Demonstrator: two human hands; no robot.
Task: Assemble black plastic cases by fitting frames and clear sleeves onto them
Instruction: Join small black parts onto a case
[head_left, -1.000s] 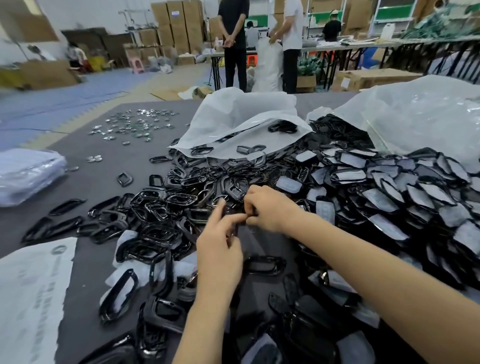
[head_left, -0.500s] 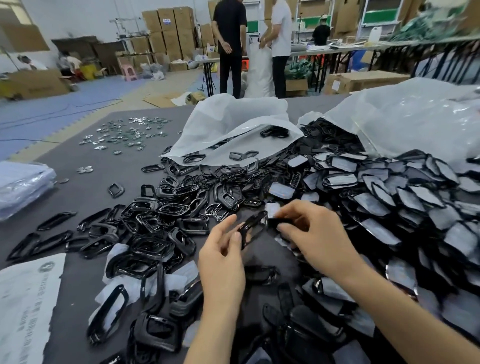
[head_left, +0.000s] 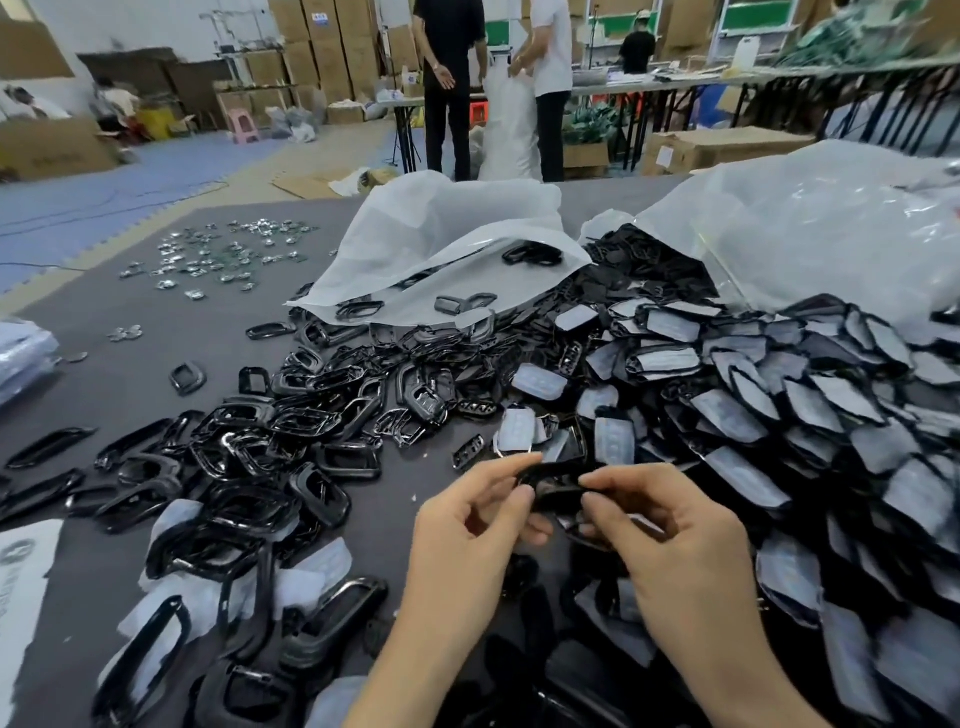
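Black case (head_left: 557, 486) pinched by left hand (head_left: 467, 535) and right hand (head_left: 675, 535); fitting step likely. Next: align edges, press evenly.

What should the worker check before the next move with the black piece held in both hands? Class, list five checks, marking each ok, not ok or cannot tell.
1. Left hand pinches the black piece: ok.
2. Right hand pinches its other end: ok.
3. Parts seated flush together: cannot tell, fingers and blur hide the joint.
4. Loose frames lie in a pile on the left: ok.
5. Sleeved cases are heaped on the right, apart from the loose frames: ok.
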